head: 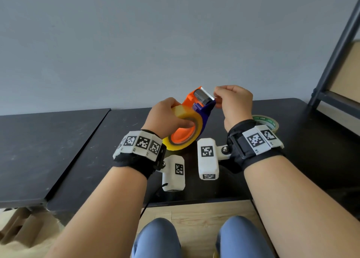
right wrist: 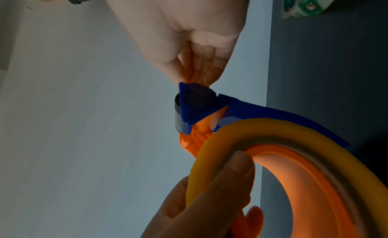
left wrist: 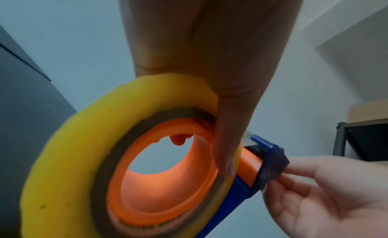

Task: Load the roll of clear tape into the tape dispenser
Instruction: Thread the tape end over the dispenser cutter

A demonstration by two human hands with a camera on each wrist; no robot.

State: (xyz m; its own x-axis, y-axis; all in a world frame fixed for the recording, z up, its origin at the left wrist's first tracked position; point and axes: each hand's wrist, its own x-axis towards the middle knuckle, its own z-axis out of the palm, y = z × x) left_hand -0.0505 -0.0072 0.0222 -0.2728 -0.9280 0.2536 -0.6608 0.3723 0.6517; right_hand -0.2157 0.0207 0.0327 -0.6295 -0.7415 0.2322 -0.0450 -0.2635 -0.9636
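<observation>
The left hand (head: 165,117) grips the yellowish clear tape roll (head: 187,138) seated on the orange-and-blue plastic dispenser (head: 196,105); the right hand (head: 233,103) pinches at its toothed front end.

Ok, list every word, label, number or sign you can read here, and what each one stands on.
"R1": on the white tag block strapped to the right wrist, small but legible.
Green print on the green-and-white tape roll lying on the black table: too blurred to read.
Square black-and-white coded markers on both wristbands: patterns, no text.

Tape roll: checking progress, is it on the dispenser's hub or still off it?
On. The tape roll rings the dispenser's orange hub, which fills its core.
</observation>
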